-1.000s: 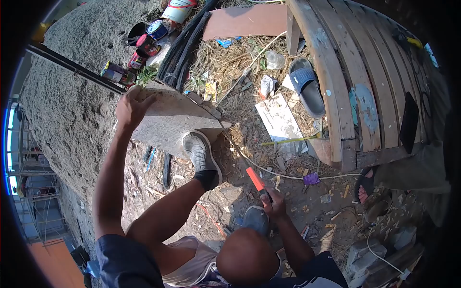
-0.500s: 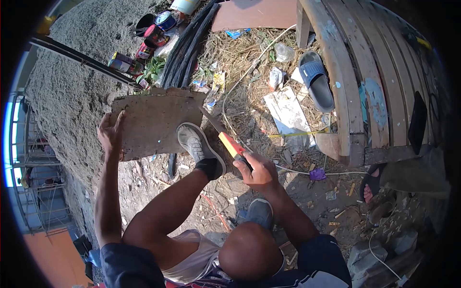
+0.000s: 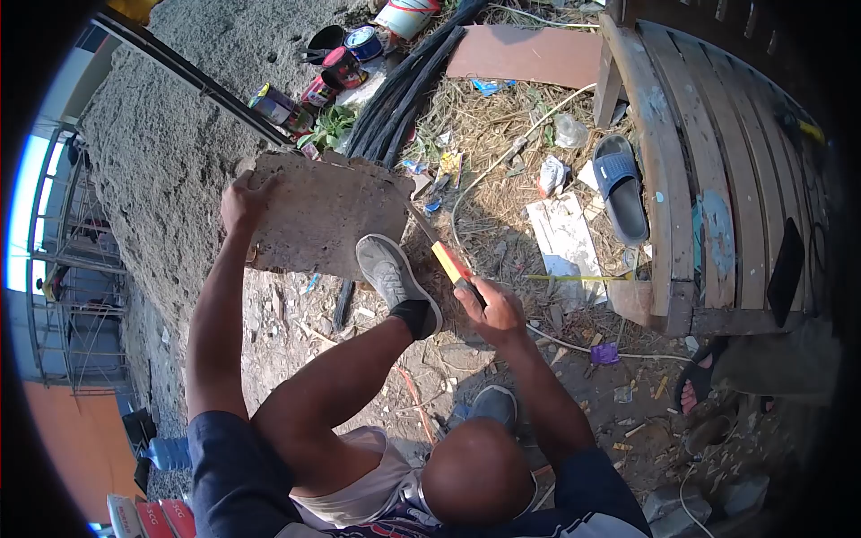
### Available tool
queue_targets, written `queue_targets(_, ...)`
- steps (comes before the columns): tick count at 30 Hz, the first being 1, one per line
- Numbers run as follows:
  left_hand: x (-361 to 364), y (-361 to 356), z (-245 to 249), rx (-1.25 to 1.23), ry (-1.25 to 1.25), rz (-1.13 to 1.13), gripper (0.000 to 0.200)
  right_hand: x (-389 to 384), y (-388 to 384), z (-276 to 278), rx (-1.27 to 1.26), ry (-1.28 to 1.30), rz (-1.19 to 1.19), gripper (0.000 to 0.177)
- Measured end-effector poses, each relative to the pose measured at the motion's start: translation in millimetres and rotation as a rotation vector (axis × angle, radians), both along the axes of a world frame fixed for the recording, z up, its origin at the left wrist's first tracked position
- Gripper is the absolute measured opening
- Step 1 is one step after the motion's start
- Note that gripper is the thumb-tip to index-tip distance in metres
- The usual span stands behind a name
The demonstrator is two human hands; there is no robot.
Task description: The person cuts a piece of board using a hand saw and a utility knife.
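Observation:
A worn brown board with ragged edges lies tilted in front of me. My left hand grips it at the left edge, near the upper corner, with the thumb on the face and some fingers hidden behind. My left shoe presses on its lower right part. In my right hand is a handsaw with a yellow, red and black handle. Its narrow-looking blade meets the board's right edge; the teeth are too small to make out.
A slatted wooden bench stands at the right, with a blue slipper beside it. Paint cans and dark tubing lie by a rough mound. Another person's foot shows at the right. A pale cable crosses the littered ground.
The view has shifted, so the surroundings appear farther right and lower. The board's face looks more tilted, with my left hand higher in view. Both hands keep their holds.

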State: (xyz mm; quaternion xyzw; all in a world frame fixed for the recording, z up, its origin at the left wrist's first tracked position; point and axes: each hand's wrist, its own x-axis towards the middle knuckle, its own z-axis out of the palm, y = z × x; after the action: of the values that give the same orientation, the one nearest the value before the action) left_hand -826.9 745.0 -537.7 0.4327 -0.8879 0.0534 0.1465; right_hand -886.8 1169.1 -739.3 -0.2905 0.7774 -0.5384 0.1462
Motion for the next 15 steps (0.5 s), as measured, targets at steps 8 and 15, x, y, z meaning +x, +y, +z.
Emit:
queue_targets(8, -87, 10, 0, -0.034, -0.171, -0.123, 0.071, 3, -16, -34, -0.028, -0.214, -0.031, 0.045)
queue_targets(15, -110, 14, -5, -0.14, -0.175, -0.296, 0.066, 27, -10, -63, -0.16, -0.192, -0.071, 0.039)
